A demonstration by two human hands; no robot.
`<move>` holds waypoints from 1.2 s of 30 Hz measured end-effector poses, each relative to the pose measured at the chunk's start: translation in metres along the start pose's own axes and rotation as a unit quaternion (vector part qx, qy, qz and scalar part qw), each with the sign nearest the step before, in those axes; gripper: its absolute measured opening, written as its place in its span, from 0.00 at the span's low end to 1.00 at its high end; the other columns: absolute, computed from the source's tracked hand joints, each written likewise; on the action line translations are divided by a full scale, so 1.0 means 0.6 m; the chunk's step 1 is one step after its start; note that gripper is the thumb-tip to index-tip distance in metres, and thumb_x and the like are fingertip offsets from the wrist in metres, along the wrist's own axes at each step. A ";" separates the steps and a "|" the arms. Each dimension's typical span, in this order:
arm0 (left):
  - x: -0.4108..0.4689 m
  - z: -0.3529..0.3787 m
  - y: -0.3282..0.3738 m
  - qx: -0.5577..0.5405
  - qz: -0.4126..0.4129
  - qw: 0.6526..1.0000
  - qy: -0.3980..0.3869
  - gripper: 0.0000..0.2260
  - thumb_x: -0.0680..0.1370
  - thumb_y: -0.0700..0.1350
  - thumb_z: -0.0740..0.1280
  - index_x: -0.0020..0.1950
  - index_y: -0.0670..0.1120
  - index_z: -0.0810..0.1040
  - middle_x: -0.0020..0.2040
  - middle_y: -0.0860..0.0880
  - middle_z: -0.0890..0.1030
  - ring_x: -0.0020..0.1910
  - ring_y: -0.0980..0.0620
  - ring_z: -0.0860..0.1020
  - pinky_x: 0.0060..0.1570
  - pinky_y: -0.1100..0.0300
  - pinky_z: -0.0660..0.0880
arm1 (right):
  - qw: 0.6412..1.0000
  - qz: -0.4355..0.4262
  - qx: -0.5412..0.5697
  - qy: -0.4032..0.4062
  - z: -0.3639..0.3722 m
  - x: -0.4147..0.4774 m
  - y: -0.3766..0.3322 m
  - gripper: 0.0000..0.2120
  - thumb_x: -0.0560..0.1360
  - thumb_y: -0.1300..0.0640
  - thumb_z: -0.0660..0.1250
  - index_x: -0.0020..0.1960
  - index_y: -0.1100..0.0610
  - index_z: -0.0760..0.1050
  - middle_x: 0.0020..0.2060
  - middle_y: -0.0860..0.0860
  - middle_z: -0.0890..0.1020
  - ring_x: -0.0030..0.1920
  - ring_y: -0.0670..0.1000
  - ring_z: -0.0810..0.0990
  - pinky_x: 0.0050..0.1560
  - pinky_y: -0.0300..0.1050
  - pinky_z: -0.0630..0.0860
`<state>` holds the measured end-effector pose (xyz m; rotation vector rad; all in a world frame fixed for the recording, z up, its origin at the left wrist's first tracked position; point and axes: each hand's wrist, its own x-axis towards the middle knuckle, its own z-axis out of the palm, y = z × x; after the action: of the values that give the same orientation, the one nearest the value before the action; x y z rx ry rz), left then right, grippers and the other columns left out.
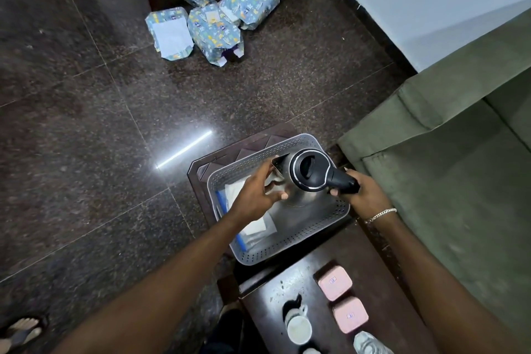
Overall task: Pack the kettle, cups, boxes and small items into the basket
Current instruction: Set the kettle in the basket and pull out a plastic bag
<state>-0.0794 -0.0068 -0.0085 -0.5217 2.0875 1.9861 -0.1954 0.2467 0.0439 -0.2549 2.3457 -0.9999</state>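
Observation:
A steel kettle (309,171) with a black lid and handle is inside the far end of the grey perforated basket (275,250). My right hand (360,194) grips the kettle's black handle. My left hand (255,195) rests on the kettle's steel side near the spout. A white flat packet with a blue edge (253,225) lies in the basket under my left arm. Two pink boxes (334,282) (350,315) and white cups (298,325) stand on the dark table (267,302) close to me.
The basket sits on a dark wooden stool (212,164). A green sofa (445,175) fills the right side. Several gift-wrapped parcels (212,23) lie on the dark stone floor at the back. A crumpled plastic item (369,343) lies at the table's near edge. A sandalled foot (21,330) shows bottom left.

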 end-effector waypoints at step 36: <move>-0.127 0.005 0.108 0.085 -0.176 0.977 -0.083 0.19 0.71 0.59 0.78 0.38 0.47 0.75 0.31 0.51 0.77 0.31 0.54 0.75 0.34 0.60 0.70 | 0.996 -0.019 0.025 0.085 0.215 -0.276 -0.113 0.09 0.72 0.55 0.73 0.51 0.55 0.82 0.44 0.47 0.81 0.47 0.48 0.81 0.47 0.35 0.72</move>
<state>-0.0357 0.0058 0.0802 -0.6190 1.8874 1.5807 0.0109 0.1847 0.0916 -0.2033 2.4734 -1.1367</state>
